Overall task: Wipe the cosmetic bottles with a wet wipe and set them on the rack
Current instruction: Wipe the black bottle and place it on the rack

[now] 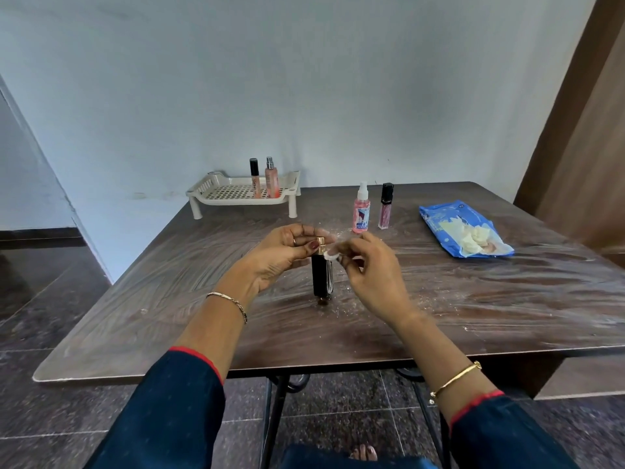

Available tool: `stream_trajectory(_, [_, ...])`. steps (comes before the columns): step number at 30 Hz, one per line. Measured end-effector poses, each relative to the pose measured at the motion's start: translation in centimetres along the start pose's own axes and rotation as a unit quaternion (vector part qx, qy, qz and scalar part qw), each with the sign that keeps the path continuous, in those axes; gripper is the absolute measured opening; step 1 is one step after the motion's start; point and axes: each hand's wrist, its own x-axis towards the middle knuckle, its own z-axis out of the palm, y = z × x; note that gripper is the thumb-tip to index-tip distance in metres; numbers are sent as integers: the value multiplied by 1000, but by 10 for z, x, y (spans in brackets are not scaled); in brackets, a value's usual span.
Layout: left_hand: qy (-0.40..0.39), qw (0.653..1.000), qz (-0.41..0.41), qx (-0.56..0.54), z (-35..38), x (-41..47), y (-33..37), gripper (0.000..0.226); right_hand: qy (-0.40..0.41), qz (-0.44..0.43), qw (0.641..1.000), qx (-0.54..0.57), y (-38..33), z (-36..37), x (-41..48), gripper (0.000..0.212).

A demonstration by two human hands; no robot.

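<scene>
A person's left hand pinches a black bottle by its gold cap. The right hand grasps a small bunched wet wipe between fingertips and presses it to the bottle's neck, just under the cap. The bottle stands upright near the middle of the wooden table, its base at or just above the surface. Which of the 2 cannot be told.

The step in hand appears to be wiping this third bottle. To do it well, the cap hold probably needs to stay firm while the wipe works round the neck and then down all the dark sides. Turning the bottle from the top would bring the far face round. The wad looks small, so unfolding it may cover more glass per pass.

At the back edge, the cream rack already carries 2 pieces, a slim gloss tube and a peach spray bottle, both upright at its right side. A pink spray bottle and a mauve gloss tube wait on the table beyond the hands. A blue wipe pack lies open at right.
</scene>
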Motion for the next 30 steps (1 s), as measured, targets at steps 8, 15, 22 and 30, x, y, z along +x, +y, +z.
stream_trajectory(8, [28, 999, 9, -44, -4, -5, -2, 29, -49, -125, 976, -171, -19, 19, -12, 26])
stream_trajectory(15, [43, 996, 0, -76, -4, -4, -3, 25, -98, -132, 966, -200, -15, 24, -23, 20])
stream_trajectory(22, [48, 997, -1, -54, -5, -2, -2, 26, -120, -64, 983, -123, -10, 8, -19, 23])
stream_trajectory(30, [69, 998, -7, 3, -7, -2, -2, 26, -43, -102, 983, -145, -23, 11, 13, 24])
